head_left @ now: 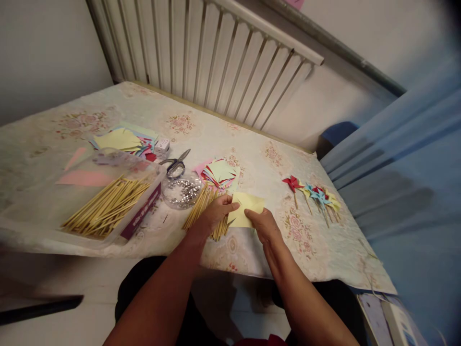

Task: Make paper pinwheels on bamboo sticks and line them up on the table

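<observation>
A square of yellow paper point(248, 203) with cuts at its corners is held up between my two hands. My left hand point(221, 210) pinches its left edge between thumb and fingers. On the opposite side my right hand point(261, 222) grips the lower right part, thumb on top and fingers hidden beneath. Below the left hand lies a row of thin wooden sticks point(196, 207), partly covered by that hand. Just beyond them rests a stack of coloured paper squares point(219, 173). A round clear container point(182, 193) of small shiny metal pieces stands to the left.
A clear plastic box point(108, 240) with more sticks point(108, 206) stands at left. Behind it are more coloured papers point(120, 140) and a small white box point(163, 146). Scissors point(176, 166) lie open by the container. Finished paper pinwheels point(319, 194) lie at right, near a blue curtain point(403, 158).
</observation>
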`<act>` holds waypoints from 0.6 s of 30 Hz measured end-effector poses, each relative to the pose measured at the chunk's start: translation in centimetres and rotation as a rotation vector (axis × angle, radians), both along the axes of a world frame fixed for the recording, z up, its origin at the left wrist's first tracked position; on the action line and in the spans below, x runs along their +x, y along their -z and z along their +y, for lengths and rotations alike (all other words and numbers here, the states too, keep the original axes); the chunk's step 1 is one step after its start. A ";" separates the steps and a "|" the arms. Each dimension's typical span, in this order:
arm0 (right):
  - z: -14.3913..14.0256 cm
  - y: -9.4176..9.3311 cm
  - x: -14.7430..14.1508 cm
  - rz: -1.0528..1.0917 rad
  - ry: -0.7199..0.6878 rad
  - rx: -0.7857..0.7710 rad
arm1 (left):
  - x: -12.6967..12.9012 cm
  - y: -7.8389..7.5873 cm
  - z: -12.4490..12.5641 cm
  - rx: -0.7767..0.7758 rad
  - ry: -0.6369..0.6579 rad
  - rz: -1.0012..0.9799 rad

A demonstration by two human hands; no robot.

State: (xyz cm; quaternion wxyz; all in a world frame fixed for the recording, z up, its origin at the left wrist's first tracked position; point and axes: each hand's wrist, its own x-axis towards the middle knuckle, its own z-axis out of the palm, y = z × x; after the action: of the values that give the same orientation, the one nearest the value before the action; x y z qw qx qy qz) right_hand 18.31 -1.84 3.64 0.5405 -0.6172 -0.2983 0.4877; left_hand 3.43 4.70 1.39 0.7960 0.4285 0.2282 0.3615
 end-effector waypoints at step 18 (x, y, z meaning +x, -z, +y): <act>-0.1 0.1 -0.6 -0.065 -0.022 -0.039 | -0.1 -0.3 -0.2 -0.071 -0.032 0.021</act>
State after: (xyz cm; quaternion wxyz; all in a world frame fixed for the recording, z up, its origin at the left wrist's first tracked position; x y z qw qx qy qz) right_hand 17.67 -1.92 3.57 0.5132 -0.6397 -0.3129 0.4790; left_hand 3.32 4.54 1.70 0.8022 0.4002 0.2560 0.3616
